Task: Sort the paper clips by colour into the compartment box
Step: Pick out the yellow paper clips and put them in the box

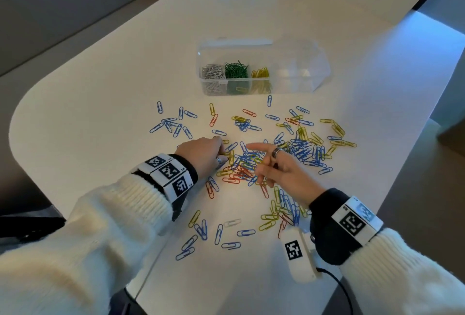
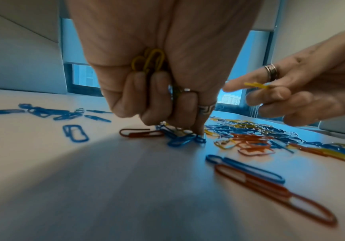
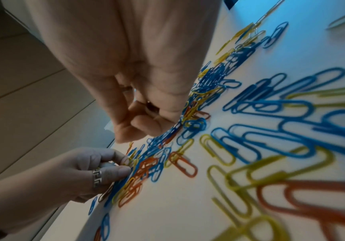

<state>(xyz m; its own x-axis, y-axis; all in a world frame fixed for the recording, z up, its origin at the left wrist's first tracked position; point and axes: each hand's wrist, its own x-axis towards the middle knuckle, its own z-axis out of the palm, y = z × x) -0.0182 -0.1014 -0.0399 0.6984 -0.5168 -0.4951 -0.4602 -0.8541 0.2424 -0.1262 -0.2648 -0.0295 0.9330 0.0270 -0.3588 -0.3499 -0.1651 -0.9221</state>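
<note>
1. Sorting in progress: compartment box [image 1: 261, 68] standing open at the far side of the desk [image 1: 100, 103], well apart from both hands.
2. Holding three filled compartments at its left end: silver clips [image 1: 212, 73], green clips [image 1: 236, 70], yellow clips [image 1: 260, 73]. Remaining compartments to the right appearing empty.
3. Lying loose across the desk: a large spread of blue, yellow and red paper clips [image 1: 297, 151], densest between and just beyond the hands; one pale clip [image 1: 232, 222] lying near the front edge.
4. Left hand [image 1: 201, 153] curling round a bunch of yellow clips [image 2: 149, 60] in the palm, fingertips pressing down into the pile.
5. Right hand [image 1: 279, 168] pinching a single yellow clip [image 2: 256, 85] between thumb and fingers, forefinger extended, hovering above the pile.
6. Judging progress: silver and green apparently near finished, yellow being gathered now, blue and red not yet begun; well under half done.
</note>
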